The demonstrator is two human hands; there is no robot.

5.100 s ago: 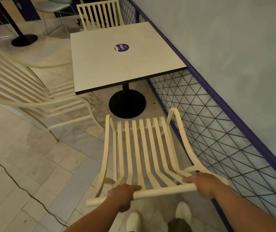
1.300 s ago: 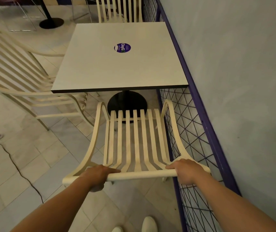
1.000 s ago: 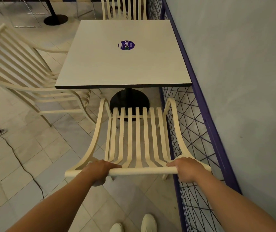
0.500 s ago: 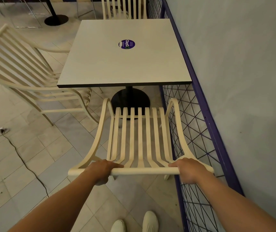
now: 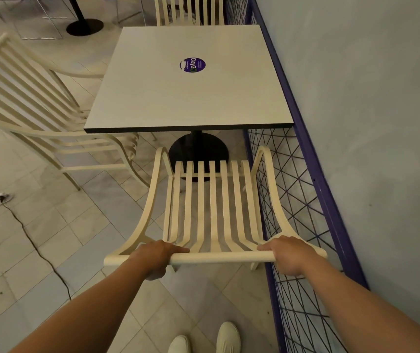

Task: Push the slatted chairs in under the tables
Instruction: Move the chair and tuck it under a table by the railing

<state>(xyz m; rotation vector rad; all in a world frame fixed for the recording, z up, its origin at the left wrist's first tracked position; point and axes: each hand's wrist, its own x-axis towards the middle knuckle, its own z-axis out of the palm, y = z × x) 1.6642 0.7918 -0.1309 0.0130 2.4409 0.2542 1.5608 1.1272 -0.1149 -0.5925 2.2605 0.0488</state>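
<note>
Fingers (image 5: pixel 178 249) of the left hand (image 5: pixel 154 256) and the right hand (image 5: pixel 289 253) were curled over the top rail (image 5: pixel 219 257) of the cream slatted chair (image 5: pixel 211 200) (one hand near each end). Its seat front stood close to the square tabletop (image 5: pixel 191 98), not under it, just beside the purple mesh fence (image 5: pixel 295 189).

floor (image 5: pixel 51 238): slatted chair (image 5: pixel 212 200), table base (image 5: pixel 198 152), cable (image 5: pixel 37 251) | table (image 5: pixel 178 103): sticker (image 5: pixel 192 64)

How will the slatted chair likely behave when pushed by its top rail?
Probably stiff: the slatted chair holds its shape with the left hand and right hand gripping only the top rail. Likely light for its size, being thin open slats. Its legs may catch on joints in the tiled floor.
</note>
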